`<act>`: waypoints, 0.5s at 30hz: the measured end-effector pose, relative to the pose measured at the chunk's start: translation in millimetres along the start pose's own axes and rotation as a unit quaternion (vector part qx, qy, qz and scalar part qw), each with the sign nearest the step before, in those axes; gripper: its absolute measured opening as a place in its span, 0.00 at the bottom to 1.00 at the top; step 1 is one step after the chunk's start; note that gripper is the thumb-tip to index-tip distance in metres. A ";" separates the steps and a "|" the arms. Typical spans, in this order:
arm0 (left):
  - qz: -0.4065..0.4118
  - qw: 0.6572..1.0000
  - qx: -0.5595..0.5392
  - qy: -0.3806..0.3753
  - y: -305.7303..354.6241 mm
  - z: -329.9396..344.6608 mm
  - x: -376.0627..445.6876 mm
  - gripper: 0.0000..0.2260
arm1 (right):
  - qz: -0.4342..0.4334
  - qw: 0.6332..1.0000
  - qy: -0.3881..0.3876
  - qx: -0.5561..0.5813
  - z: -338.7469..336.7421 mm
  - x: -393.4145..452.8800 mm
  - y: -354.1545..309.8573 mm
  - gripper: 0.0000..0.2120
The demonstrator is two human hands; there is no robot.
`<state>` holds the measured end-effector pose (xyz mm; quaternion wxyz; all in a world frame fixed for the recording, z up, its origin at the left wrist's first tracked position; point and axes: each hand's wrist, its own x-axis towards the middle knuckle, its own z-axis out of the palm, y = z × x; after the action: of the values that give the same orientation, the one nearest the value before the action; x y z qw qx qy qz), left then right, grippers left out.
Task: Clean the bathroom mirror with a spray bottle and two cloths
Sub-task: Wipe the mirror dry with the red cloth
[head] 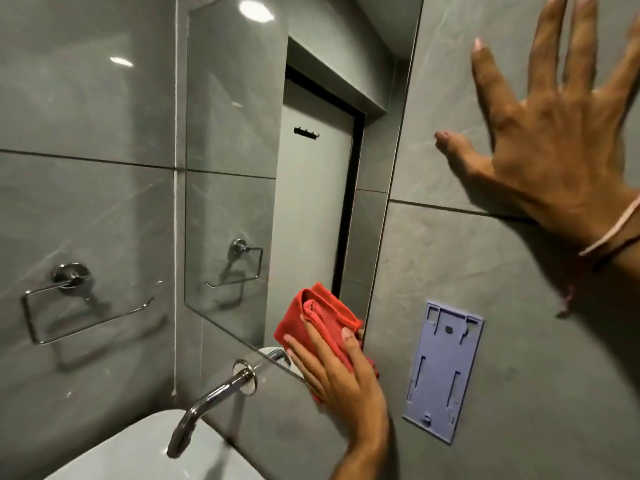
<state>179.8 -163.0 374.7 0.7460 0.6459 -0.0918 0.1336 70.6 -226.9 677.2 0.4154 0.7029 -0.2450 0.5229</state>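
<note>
The tall mirror [242, 161] hangs on the grey tiled wall and reflects a door and a towel ring. My left hand [341, 375] presses a folded red cloth [320, 318] flat against the mirror's bottom right corner, fingers spread over it. Its reflection shows just above in the glass. My right hand [561, 133] lies open with fingers apart, palm against the wall tile to the right of the mirror, holding nothing. I see no spray bottle and no second cloth.
A chrome tap [211, 396] juts from the wall below the mirror, over a white basin [145, 455]. A chrome towel ring [69, 299] is on the left wall. A lilac plastic wall bracket [445, 372] is fixed right of the mirror's lower corner.
</note>
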 end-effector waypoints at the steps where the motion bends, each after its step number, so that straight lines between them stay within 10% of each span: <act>1: -0.047 0.998 -0.035 0.008 15.7 4.1 -0.2 0.28 | -0.003 1.000 -0.002 -0.011 -2.8 1.3 0.6 0.43; 5: -0.116 0.983 -0.134 0.047 90.5 7.4 32.8 0.27 | -0.009 0.999 -0.034 -0.015 -15.8 -0.1 2.3 0.41; 11: 0.128 0.965 -0.228 -0.029 297.8 34.8 87.2 0.29 | 0.025 0.986 -0.063 0.153 -44.2 -6.8 13.1 0.41; 15: 0.373 0.886 -0.243 -0.127 383.1 43.7 90.5 0.34 | 0.150 0.886 -0.047 0.437 -69.8 12.1 25.1 0.44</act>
<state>145.3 -149.1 769.0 0.7568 0.3740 -0.4493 0.2925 18.0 -180.6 704.2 -0.0294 0.7919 -0.1136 0.5993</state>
